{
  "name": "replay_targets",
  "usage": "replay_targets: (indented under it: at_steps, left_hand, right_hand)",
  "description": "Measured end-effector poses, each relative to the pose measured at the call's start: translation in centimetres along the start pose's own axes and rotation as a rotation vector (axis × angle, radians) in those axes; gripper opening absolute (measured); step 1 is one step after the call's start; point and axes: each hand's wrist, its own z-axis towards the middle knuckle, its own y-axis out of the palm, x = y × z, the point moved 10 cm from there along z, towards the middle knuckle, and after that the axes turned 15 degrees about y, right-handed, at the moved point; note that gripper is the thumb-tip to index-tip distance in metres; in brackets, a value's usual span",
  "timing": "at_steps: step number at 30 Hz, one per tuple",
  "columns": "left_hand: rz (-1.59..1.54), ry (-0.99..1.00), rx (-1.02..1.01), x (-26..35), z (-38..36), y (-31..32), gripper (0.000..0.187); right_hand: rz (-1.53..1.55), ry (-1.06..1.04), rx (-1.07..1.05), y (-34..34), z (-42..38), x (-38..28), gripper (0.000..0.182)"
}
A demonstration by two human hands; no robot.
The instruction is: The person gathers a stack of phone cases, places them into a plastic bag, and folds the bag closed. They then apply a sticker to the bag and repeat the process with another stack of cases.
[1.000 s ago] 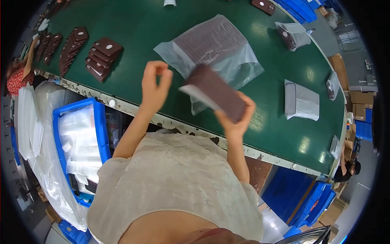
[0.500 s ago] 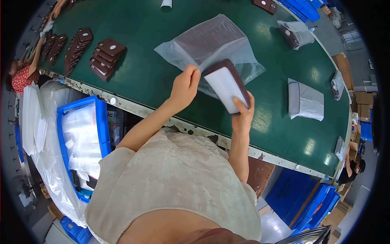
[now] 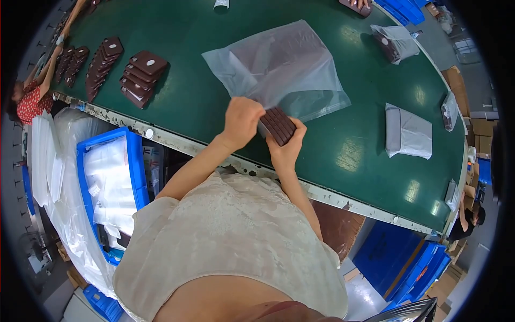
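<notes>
On the green table lies a clear plastic bag [image 3: 316,59] with dark brown pieces showing through it. My left hand [image 3: 242,122] is closed on the near edge of this bag, at its mouth. A stack of dark brown flat pieces [image 3: 278,125] is held in my right hand [image 3: 286,151], its layered side facing up. The stack's upper left end is at the bag mouth, beside my left fingers. Exactly how far it reaches into the bag is hidden by my left hand and the film.
Fanned brown pieces [image 3: 145,72] lie at the left of the green table [image 3: 193,102]. Wrapped packs [image 3: 409,131] sit at the right. A blue crate [image 3: 138,166] with plastic sheets stands below the left edge. Other people work at both ends; another hand [image 3: 365,4] touches a brown piece.
My right hand has moved left and turned the stack, so its layered side shows instead of the white face. The stack is now at the bag mouth. Another person's hand has appeared at top right.
</notes>
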Motion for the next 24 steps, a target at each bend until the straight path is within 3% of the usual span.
replay_targets:
  at_steps: [3, 6, 11, 14, 17, 21, 24]
  left_hand:
    - [-0.068, 0.123, -0.105, 1.5, -0.8, 1.6, 0.01]
    - [-0.084, 0.059, -0.012, 1.2, -1.7, 0.5, 0.013]
    - [0.037, -0.115, -0.058, -0.4, -2.8, 0.3, 0.014]
    - [0.098, -0.09, -0.239, -1.0, -3.5, 1.2, 0.016]
    - [0.004, -0.084, -0.291, 0.1, -4.2, 1.5, 0.015]
    - [-0.009, -0.117, -0.349, 0.0, -5.1, 1.6, 0.013]
    - [0.019, -0.156, -0.348, -0.5, -5.2, 1.3, 0.012]
  right_hand:
    - [0.049, 0.021, -0.002, 0.3, 0.1, 0.3, 0.064]
    - [0.085, 0.039, 0.001, 0.9, 0.2, 0.3, 0.065]
    - [0.089, 0.056, -0.002, 1.8, 0.0, 0.8, 0.066]
    - [0.064, 0.042, 0.028, 2.1, 0.2, 0.7, 0.068]
    - [0.038, 0.009, 0.082, 2.7, 0.5, 0.4, 0.069]
    - [0.043, 0.001, 0.003, 4.5, 2.0, 0.6, 0.071]
    - [-0.244, -0.235, -0.066, 4.1, 1.1, -2.3, 0.071]
